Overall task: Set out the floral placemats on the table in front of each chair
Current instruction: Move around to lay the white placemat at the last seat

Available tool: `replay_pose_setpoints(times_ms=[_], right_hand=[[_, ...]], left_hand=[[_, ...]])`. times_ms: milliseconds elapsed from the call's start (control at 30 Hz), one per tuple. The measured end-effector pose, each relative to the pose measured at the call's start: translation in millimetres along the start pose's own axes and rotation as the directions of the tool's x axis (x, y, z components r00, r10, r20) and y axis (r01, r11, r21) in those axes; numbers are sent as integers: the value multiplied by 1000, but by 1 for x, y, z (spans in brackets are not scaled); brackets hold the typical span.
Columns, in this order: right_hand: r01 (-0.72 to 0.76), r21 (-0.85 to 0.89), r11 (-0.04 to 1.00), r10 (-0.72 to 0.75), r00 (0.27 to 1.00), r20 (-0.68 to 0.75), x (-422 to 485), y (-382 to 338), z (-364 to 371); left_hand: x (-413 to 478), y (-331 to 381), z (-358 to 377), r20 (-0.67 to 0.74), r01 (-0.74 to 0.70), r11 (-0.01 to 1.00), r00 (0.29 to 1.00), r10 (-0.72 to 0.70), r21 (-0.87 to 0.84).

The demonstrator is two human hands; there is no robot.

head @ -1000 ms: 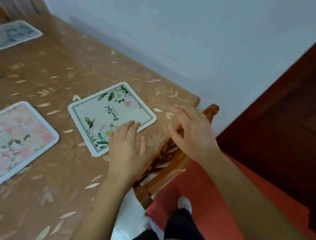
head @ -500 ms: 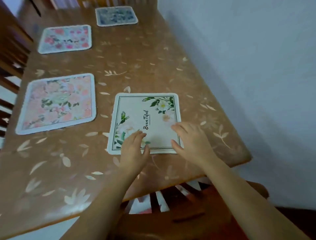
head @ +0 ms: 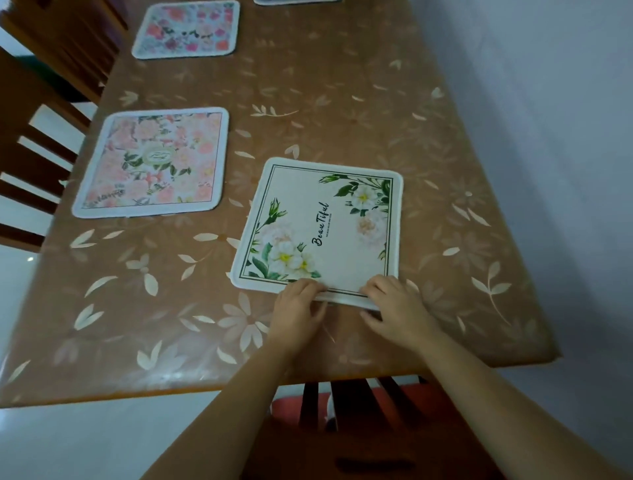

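A cream placemat (head: 325, 222) with white flowers, green leaves and the word "BeauTiful" lies on the brown leaf-patterned table (head: 342, 102), near its front edge. My left hand (head: 298, 310) and my right hand (head: 394, 305) both pinch its near edge, which is lifted slightly off the table. A pink floral placemat (head: 154, 162) lies to the left. Another one with red and pink flowers (head: 186, 29) lies farther back. The edge of a further mat (head: 294, 1) shows at the top.
A wooden chair back (head: 342, 411) with a red seat stands below the table's front edge. More wooden chairs (head: 34, 137) line the left side. A pale wall (head: 548, 102) runs along the table's right edge.
The view swung from the table's corner to face along the table. My hands slid back from the top of the cream placemat to its near edge and took hold of it.
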State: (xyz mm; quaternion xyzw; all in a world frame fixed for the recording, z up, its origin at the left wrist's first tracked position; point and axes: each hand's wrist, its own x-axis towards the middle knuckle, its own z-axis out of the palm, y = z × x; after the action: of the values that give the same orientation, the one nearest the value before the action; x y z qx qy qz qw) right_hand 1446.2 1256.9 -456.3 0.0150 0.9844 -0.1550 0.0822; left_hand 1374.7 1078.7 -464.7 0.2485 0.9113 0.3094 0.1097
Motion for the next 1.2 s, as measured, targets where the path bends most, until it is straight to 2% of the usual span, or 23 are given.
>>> replay_pose_setpoints(times_ms=[267,367,567,767,1000,1200], right_hand=[[-48,71,996,48,999,1,1,10,4],[-27,56,998,27,1000,1,3,8,5],[-89,104,991,88,996,12,5,6,9],[-108,118,987,107,994,8,4,6,12],[-114,136,984,115,993,-3,4,6,13],[-55,153,987,55,998,7,1,7,11]], left_hand=[[8,7,30,70,-37,994,997,30,103],[9,7,33,47,-6,995,999,1,101],[11,7,30,14,39,996,999,-40,77],[10,4,28,18,5,993,1000,-7,119],[16,3,22,126,-145,966,985,120,212],[20,6,17,155,-130,973,983,101,191]])
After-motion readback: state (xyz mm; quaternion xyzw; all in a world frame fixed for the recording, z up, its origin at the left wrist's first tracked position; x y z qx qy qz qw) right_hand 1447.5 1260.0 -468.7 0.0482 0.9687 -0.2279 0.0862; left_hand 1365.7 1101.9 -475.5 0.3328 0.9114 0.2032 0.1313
